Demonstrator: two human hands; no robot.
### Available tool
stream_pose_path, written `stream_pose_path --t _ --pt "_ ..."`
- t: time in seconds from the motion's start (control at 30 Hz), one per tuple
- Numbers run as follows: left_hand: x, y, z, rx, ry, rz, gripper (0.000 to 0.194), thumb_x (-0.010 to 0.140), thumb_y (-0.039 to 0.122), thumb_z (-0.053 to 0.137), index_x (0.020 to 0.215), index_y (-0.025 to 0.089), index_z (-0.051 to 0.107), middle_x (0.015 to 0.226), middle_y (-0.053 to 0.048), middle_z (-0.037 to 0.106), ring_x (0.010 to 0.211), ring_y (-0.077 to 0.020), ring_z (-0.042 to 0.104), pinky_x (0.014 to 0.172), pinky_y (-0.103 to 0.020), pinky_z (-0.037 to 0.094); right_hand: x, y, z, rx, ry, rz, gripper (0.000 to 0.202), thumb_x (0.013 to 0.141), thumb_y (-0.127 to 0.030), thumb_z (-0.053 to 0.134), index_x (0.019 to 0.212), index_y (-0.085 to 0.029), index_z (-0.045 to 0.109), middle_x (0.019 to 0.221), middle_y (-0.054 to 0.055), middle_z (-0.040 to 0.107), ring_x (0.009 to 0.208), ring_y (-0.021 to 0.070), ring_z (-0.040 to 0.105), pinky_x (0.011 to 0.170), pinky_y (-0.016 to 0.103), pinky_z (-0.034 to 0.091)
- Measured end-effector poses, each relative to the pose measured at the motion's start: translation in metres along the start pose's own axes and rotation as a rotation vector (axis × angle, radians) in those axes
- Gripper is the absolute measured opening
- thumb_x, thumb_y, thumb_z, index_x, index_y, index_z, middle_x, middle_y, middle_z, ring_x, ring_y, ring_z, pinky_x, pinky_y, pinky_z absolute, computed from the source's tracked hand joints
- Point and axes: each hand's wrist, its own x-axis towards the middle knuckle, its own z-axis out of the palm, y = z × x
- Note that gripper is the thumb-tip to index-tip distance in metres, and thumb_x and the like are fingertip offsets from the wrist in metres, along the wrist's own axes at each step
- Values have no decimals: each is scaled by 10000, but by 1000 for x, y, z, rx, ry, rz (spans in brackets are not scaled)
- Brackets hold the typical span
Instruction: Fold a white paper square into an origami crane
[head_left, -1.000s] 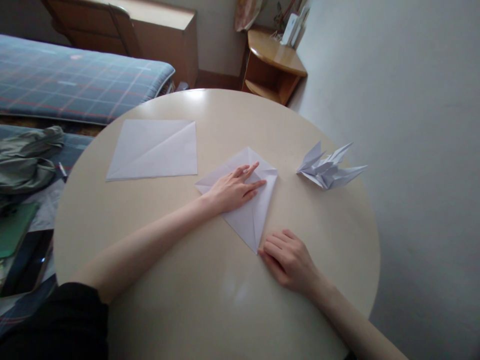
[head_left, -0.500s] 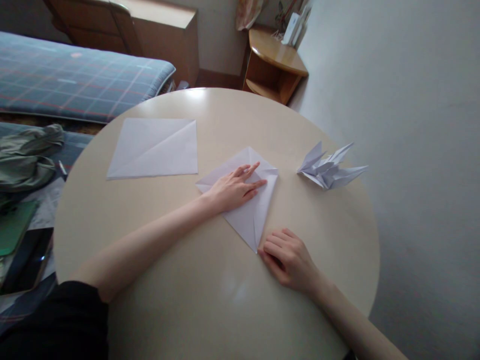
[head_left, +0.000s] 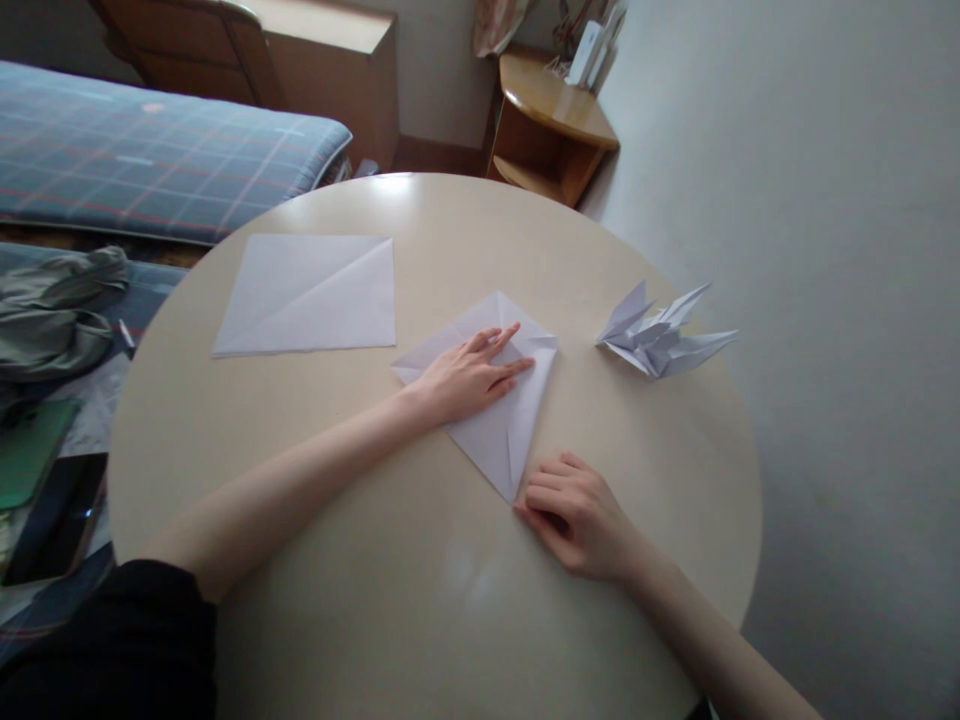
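A partly folded white paper [head_left: 491, 450] lies on the round cream table [head_left: 360, 600], its pointed corner toward me. My left hand [head_left: 476, 378] rests flat across its upper part with fingers spread. At the lower tip, my right hand [head_left: 574, 510] is curled, with thumb and forefinger closed at the paper's corner. Flat on the table at the upper left is a white sheet stack [head_left: 315, 295] with a diagonal crease. Folded white paper shapes [head_left: 660, 335] with pointed wings stand at the right.
Beyond the table are a plaid mattress [head_left: 165, 150] and a small wooden corner shelf [head_left: 555, 100]. A green folder [head_left: 34, 455], a dark tablet [head_left: 56, 520] and grey cloth [head_left: 56, 310] lie left. A pale wall [head_left: 825, 300] borders the right.
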Motion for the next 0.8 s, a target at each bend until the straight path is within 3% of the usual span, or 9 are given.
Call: stream_pose_path --t 0.17,0.23,0.33,0.43,0.53,0.63,0.8 --pt "0 -1 0 -6 -6 -6 374 934 329 374 1301 318 449 1498 -6 175 1301 -252 272 1061 -383 277 0 1 -8 129 -103 32 333 849 -283 507 541 -170 453 535 -25 525 583 113 461 630 283 258" --pt "0 -1 1 -3 -6 -5 374 935 325 373 1301 318 450 1498 -6 176 1303 -252 270 1061 -383 277 0 2 -6 177 -78 50 381 860 -315 509 519 -170 418 506 -38 478 547 102 437 623 275 275" --pt "0 -2 2 -1 6 1 374 936 325 369 1302 318 447 1498 -2 174 1305 -250 267 1059 -386 279 -1 4 1 208 107 113 352 893 -289 463 559 -183 437 520 -35 459 508 102 409 580 264 309" --pt "0 -1 2 -6 3 -2 373 936 331 368 1300 326 446 1501 10 163 1307 -249 263 1056 -388 286 -1 6 7 139 346 134 215 895 -205 445 692 -188 510 622 11 528 592 137 471 575 258 367" --pt "0 -1 1 -8 -9 -3 375 937 331 365 1303 323 443 1504 11 149 1310 -250 258 1059 -384 282 3 14 3 -44 448 101 105 882 -160 453 871 -182 556 774 64 606 718 173 531 671 281 414" --pt "0 -1 1 -8 -11 -2 379 938 330 362 1308 317 438 1506 2 142 1313 -254 256 1060 -381 279 12 31 -7 -216 399 140 144 902 -223 432 899 -174 567 732 58 619 634 163 539 633 270 402" --pt "-1 -3 6 -9 11 0 378 941 355 346 1308 332 432 1506 -5 142 1316 -254 252 1048 -386 295 28 56 -19 -494 240 171 409 925 -375 382 615 -167 549 566 46 603 484 129 505 482 255 250"
